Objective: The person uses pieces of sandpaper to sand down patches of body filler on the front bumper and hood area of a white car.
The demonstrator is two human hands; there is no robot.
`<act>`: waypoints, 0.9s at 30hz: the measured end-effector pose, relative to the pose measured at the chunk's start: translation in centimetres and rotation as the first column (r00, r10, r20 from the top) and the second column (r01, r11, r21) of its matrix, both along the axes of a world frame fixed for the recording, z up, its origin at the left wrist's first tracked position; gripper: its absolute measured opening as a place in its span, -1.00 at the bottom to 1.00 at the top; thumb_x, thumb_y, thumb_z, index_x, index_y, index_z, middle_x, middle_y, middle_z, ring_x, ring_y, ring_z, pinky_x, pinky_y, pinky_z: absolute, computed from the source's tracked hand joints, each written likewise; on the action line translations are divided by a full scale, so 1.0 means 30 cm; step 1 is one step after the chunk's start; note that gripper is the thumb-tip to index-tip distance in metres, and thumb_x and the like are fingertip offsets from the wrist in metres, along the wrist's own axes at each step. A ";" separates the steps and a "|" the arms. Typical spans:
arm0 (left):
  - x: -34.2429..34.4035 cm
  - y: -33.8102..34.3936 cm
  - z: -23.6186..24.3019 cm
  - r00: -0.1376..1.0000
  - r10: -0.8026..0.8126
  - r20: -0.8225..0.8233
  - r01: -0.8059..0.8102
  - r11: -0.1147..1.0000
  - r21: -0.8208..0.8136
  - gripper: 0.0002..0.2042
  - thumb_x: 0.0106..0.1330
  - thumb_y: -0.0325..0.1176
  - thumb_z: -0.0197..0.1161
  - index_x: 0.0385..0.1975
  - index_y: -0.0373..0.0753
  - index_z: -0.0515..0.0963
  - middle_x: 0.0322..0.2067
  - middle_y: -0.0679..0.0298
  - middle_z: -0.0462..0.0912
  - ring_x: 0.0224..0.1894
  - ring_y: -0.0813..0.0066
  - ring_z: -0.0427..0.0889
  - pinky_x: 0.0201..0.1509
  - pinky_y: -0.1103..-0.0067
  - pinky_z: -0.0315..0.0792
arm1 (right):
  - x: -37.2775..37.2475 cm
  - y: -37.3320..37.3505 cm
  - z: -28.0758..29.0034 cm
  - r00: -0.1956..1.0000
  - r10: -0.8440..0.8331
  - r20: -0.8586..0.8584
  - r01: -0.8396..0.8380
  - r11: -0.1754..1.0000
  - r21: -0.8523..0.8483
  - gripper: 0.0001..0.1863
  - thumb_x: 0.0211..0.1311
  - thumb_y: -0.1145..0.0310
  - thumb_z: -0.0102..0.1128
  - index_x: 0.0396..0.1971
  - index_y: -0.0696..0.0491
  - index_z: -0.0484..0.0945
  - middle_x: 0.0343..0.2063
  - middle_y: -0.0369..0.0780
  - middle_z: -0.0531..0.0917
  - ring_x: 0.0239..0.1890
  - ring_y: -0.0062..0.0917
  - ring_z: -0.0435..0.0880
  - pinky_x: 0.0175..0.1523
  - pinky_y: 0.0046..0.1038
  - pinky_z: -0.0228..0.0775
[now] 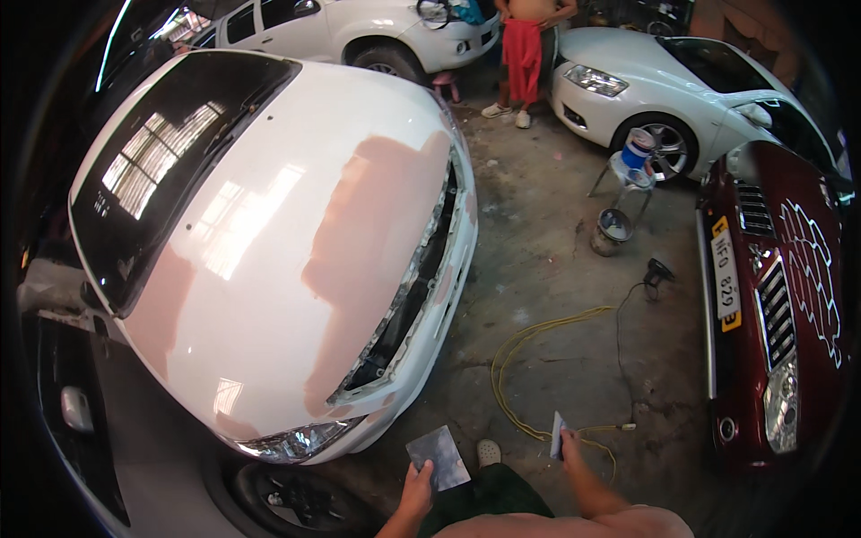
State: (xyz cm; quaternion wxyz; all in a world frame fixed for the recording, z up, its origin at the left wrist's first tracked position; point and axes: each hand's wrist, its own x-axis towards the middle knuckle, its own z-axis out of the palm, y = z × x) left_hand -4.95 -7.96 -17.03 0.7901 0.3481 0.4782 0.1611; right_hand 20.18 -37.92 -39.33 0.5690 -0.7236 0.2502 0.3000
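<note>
Apparently done: pink patches (372, 206) on hood (269, 269) | Remaining, seemingly: repainting | Gripped in curled fingers (426, 468): plate (441, 455), left hand (416, 487); scraper (557, 430), right hand (571, 447)

- Left hand (418, 487): some fingers hidden behind gray plate (440, 457).
- Right hand (571, 446): finger detail too small to tell; thin blade (557, 432) nearly edge-on.
- Left forearm (403, 517): cut by lower edge.
- Shoe (489, 452): heel end hidden by green shorts (489, 495).
- Other person (527, 9): head cut off by top edge.
- White truck (363, 25): roof cut off, same edge.
- Bucket (607, 239): contents too small to tell.
- Gray car (166, 430): left side lost in darkness.
</note>
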 end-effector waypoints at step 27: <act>0.301 0.047 0.554 0.704 -0.656 0.272 0.483 0.723 0.494 -0.62 0.48 -0.35 0.12 0.22 -0.35 0.36 0.05 0.17 0.58 0.04 0.41 0.62 0.19 0.45 0.51 | -0.284 0.078 1.345 0.326 0.248 0.912 -0.071 0.969 -0.238 -0.35 0.31 0.17 0.31 0.31 0.14 0.36 0.12 0.06 0.57 0.14 -0.08 0.58 0.21 -0.25 0.40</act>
